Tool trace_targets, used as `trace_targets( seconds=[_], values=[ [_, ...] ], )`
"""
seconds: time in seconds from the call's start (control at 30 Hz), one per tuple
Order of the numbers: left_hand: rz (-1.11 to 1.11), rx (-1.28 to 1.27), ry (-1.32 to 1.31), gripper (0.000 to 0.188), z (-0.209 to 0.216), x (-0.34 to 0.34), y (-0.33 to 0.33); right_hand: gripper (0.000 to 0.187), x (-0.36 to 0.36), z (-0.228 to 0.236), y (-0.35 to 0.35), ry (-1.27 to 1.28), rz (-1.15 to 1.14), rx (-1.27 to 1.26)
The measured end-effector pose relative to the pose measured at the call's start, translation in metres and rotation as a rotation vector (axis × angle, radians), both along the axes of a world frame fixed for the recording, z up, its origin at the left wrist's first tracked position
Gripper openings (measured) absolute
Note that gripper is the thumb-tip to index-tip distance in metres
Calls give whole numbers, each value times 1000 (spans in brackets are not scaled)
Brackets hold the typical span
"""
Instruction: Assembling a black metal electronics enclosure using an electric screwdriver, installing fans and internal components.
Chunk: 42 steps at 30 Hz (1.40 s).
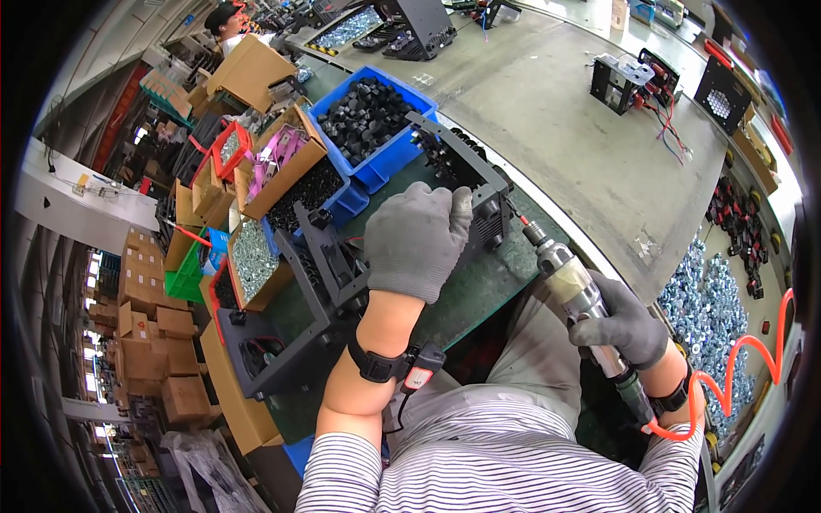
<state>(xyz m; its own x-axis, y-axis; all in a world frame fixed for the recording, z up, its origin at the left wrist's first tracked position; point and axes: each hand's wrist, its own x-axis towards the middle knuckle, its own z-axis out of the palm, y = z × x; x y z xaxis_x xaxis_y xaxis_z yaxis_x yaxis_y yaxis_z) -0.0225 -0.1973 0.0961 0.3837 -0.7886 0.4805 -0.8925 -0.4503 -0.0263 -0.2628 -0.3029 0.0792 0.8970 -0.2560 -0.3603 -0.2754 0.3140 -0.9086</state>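
My right hand (629, 323), in a grey glove, is wrapped round a silver pneumatic screwdriver (575, 286). An orange coiled hose (723, 395) runs from its rear end. The bit points up and left, close to the side of a black housing (489, 218); whether it touches a screw is too small to tell. My left hand (416, 239), gloved in grey too, is closed at the near side of that housing, its fingertips partly hidden. Another black frame (316, 295) lies left of my left wrist, on the green mat (457, 309).
Beyond the housing stands a blue bin (436, 111) of black knobs. Cardboard boxes of purple parts (275, 158) and screws (254, 261) line the left. A wired assembly (620, 84) sits on the grey table (547, 111). Loose silver screws (710, 316) are heaped at right. Another person (224, 24) is far left.
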Motion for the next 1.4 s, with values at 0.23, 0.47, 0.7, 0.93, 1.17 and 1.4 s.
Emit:
trace_targets(
  seconds=[0.23, 0.47, 0.7, 0.93, 1.17, 1.4],
  values=[
    [-23, 13, 14, 40, 2, 0, 1, 60, 10, 11, 6, 28, -12, -109],
    [-71, -65, 56, 31, 3, -2, 3, 60, 3, 3, 3, -17, -7, -246],
    [-477, -349, 920, 10, -27, -33, 57, 84, -7, -33, 33, -52, -179, -42],
    [69, -346, 2623, 21, -110, -20, 105, 65, -18, -89, 74, 20, -184, 69],
    [-117, -403, 2416, 21, -106, -21, 116, 70, -18, -75, 81, 157, -130, 68],
    [-160, -603, 2478, 27, -113, -18, 114, 79, -13, -33, 87, 58, 40, -2]
  ],
)
